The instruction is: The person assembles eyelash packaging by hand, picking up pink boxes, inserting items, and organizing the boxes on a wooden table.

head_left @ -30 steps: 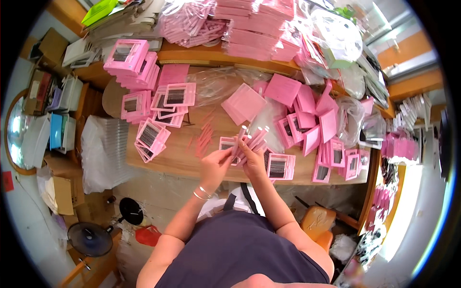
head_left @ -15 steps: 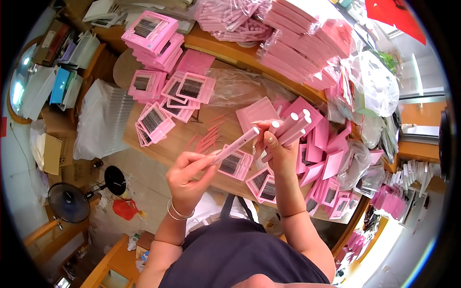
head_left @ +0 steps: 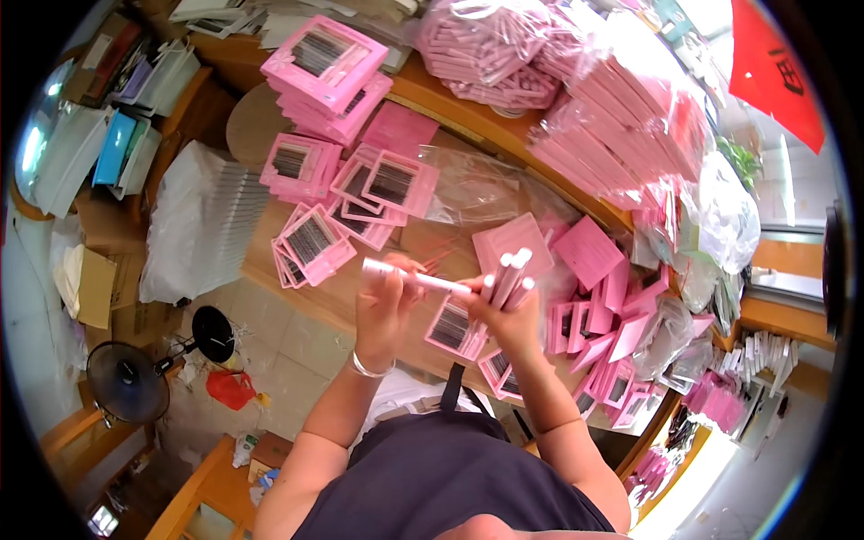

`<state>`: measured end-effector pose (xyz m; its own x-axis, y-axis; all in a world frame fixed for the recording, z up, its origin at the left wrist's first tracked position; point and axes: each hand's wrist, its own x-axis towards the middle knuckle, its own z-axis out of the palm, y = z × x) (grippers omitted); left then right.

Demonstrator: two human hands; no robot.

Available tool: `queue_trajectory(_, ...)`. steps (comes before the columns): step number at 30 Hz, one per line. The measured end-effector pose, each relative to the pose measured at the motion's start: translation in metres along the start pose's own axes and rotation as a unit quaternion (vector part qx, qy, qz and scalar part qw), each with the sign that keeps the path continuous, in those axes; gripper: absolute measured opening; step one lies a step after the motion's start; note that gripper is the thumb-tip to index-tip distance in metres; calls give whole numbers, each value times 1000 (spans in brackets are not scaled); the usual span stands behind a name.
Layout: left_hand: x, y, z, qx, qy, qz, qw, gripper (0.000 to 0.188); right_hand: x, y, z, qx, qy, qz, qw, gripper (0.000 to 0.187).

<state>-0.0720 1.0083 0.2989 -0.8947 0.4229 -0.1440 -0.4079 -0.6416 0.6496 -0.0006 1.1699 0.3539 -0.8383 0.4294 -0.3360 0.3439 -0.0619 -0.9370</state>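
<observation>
Mid-frame, the left hand [head_left: 382, 308] grips one tube [head_left: 441, 283], singled out; the right hand [head_left: 509, 319] clasps several other tubes [head_left: 508, 273], bunched, seemingly left to handle; filled cases [head_left: 315, 241] lie centre left on the surface [head_left: 335, 293]

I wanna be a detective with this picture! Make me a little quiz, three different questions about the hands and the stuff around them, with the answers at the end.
1. What does the right hand grip?
A) a spoon
B) a bunch of pink tubes
C) a ball

2. True or false: the left hand is empty.

3. Fill in the blank: the leaves of the plant at the picture's right are ____.

Key:
1. B
2. False. It holds a pale pink tube, lying crosswise.
3. green
</observation>
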Motion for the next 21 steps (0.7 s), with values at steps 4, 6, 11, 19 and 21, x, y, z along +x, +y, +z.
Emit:
queue_trajectory(4,21,5,-14,99,-33,15,994,27,27,8,-4,0,-126,-6,992,18)
queue_trajectory(6,23,17,-15,126,-56,-93,986,28,61,13,-10,47,-148,48,987,20)
queue_trajectory(11,25,4,-28,188,-57,-220,955,27,98,-15,9,134,-259,108,950,21)
queue_trajectory(19,84,-130,-106,157,197,-173,952,37,138,83,-49,22,-89,54,994,21)
queue_trajectory(21,117,-171,-122,114,313,-158,930,38,142,93,-66,55,-21,75,995,23)
